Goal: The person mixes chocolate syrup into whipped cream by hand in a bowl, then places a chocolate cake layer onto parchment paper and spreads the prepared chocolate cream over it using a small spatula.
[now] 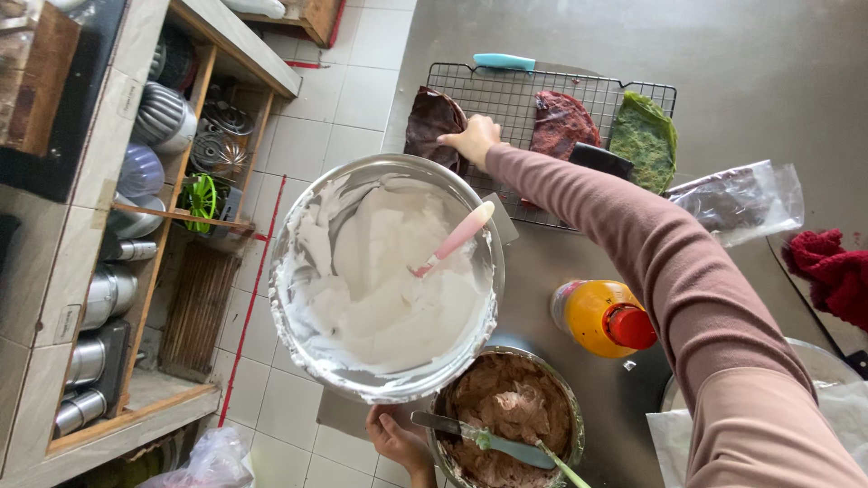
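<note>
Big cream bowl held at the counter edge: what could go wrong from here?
1. The left hand alone holds the cream bowl past the counter edge; it could tip.
2. The right hand reaches across to the brown crepe; its sleeve may brush the spatula or cream.

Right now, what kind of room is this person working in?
Probably a baking kitchen. A big metal bowl of white cream sits on the steel counter, flat coloured cakes lie on a wire cooling rack, and metal cake moulds fill the shelf.

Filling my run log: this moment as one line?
right hand: on brown crepe | left hand: at brown-cream bowl
</note>
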